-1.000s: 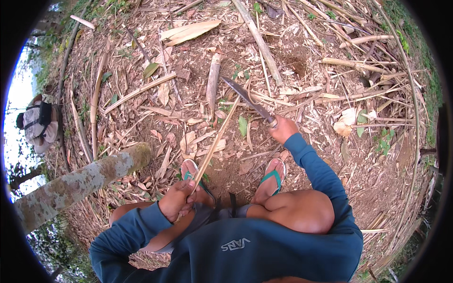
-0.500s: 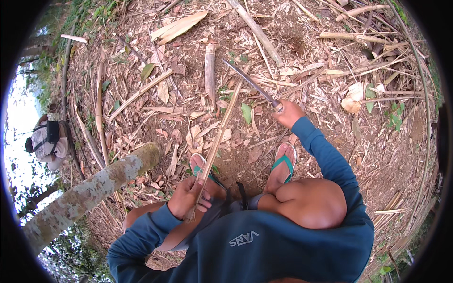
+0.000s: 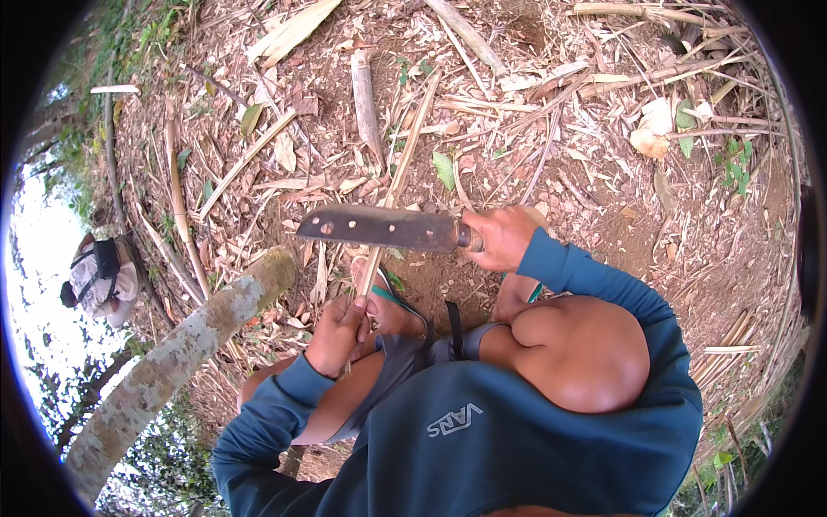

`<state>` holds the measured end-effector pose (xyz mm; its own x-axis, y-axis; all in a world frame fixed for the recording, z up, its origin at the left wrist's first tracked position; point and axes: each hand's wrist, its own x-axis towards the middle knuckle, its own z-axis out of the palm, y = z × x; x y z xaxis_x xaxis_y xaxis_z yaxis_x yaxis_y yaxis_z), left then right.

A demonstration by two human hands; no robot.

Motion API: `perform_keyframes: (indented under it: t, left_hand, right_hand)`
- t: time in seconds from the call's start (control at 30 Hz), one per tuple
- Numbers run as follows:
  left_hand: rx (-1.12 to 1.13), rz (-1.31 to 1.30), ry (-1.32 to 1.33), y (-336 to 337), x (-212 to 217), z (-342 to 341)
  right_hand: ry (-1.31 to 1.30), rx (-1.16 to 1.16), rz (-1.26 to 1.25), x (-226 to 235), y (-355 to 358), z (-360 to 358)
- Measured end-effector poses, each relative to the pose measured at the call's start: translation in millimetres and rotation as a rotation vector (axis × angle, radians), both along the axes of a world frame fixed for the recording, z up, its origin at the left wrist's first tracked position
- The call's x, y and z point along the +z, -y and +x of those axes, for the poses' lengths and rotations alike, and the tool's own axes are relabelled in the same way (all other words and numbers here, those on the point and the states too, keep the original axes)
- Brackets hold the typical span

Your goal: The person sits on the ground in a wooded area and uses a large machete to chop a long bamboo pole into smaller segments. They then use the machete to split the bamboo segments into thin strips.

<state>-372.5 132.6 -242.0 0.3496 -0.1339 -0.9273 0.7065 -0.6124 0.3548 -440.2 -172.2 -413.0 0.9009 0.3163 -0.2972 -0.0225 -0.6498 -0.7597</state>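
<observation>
The left grip (image 3: 340, 336) clasps the strip (image 3: 407, 159) by its near end; right of the strip, the right grip (image 3: 501, 241) grasps the knife (image 3: 370, 226), blade crossing over it.

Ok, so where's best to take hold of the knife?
Take the knife by its handle, coming from the right, I'd say: the broad blade points left, over the strip in this view, leaving the handle at the right end, where the right hand grips it.
</observation>
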Motion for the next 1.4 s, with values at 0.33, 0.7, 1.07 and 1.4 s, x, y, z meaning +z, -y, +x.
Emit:
perform_keyframes:
  t: [0.33,0.7,1.07,1.4]
  left_hand:
    - [0.079,-0.038,-0.087,16.3,10.7,1.8]
    - [0.111,-0.072,-0.097,18.7,9.6,-4.4]
    - [-0.05,0.065,-0.007,13.7,-3.0,-11.0]
    - [0.002,-0.048,-0.037,6.7,2.1,-11.2]
  right_hand:
    - [0.133,-0.12,-0.037,29.2,2.6,1.7]
    - [-0.007,-0.016,-0.095,26.0,27.6,13.7]
    - [0.034,0.008,-0.017,18.1,26.4,25.4]
    - [-0.085,-0.15,-0.054,-25.9,54.7,33.1]
